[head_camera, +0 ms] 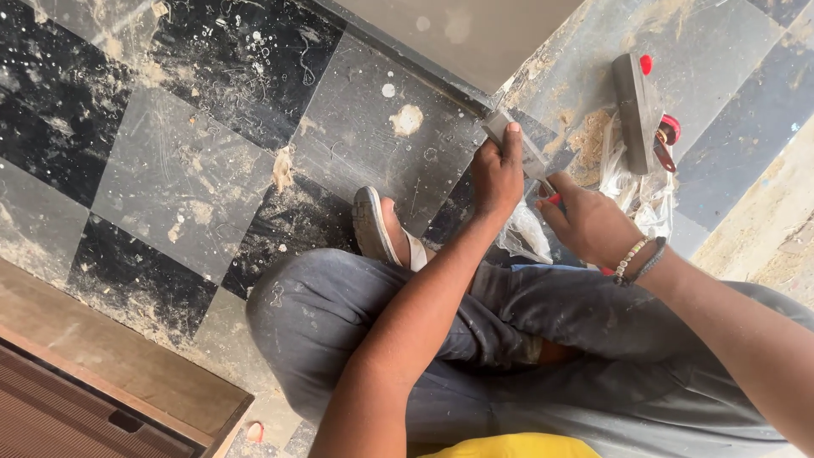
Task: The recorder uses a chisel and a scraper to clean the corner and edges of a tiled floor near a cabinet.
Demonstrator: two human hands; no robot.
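Head view: a person sat cross-legged on a checkered black-and-grey floor (195,178), dusty and paint-spattered, both hands working at one tool.
Left hand: the left hand (497,174) was closed over the grey blade end of a putty knife (519,144), fingers curled on its top.
Right hand: the right hand (589,225), with bead bracelets (638,257) at the wrist, was clamped round the knife's red handle, of which only a sliver showed.
Where the knife was: held between the two hands just above the floor, near the foot of a pale panel (466,34).
Risk, cut: I judged the left fingers sat close to the blade's edge; a slip of the right hand could drag metal across them.
Risk, mess: a crumpled clear plastic bag (526,233) lay under the hands and could snag the blade.
Risk, knock: a trowel-like tool (638,106), grey with red parts, lay just beside the right hand amid sawdust and could be bumped.
Packages and labels: none with print visible; the clear bag was the only wrapper.
Footwear: a grey sandal (373,225) was on the tucked foot.
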